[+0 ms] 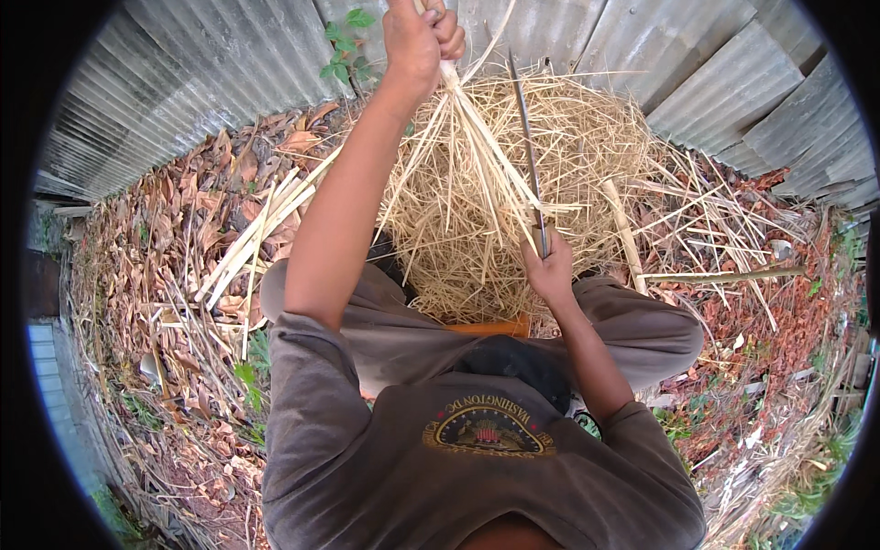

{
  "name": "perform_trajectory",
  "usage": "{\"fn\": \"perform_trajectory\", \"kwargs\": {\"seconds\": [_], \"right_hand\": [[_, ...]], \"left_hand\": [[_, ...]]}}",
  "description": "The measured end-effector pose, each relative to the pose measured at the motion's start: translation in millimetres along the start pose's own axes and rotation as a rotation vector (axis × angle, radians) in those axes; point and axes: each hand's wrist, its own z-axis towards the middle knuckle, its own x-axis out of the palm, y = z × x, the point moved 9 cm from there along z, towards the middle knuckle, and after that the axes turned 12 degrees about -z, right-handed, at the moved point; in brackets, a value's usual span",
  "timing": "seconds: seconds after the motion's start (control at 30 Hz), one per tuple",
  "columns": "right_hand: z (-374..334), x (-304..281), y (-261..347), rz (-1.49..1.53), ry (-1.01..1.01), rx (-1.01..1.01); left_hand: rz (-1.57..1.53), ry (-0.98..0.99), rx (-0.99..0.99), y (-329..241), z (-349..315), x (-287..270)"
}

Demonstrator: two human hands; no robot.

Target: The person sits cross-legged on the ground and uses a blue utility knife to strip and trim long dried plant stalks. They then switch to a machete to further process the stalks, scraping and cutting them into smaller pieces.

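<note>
Across the far side, a corrugated wall (229,73). In front of it, a pile (596,137) of straw-coloured strands. Over the pile, a bundle (472,115) of pale strips, slanting lengthwise from upper left down toward lower right, fanning loose at the lower end. Just right of the bundle, a knife (526,128), pointing toward the wall and close by the lowest strips; whether touching, cannot tell. Clenched round the bundle's top, the left hand (422,44); wrapped round the knife's handle, nearer the loose ends, the right hand (551,264).
</note>
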Motion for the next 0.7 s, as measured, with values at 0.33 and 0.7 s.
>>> {"fn": "perform_trajectory", "kwargs": {"seconds": [0.33, 0.7], "right_hand": [[-53.5, 71.7, -138.9, 0.418, 0.476, 0.905], [78.7, 54.5, -97.6, -0.04, 0.265, 0.398]], "left_hand": [[0.081, 0.064, -0.048, 30.3, 9.7, 24.3], [0.2, 0.233, 0.254, -61.9, 43.3, 124.0]]}}
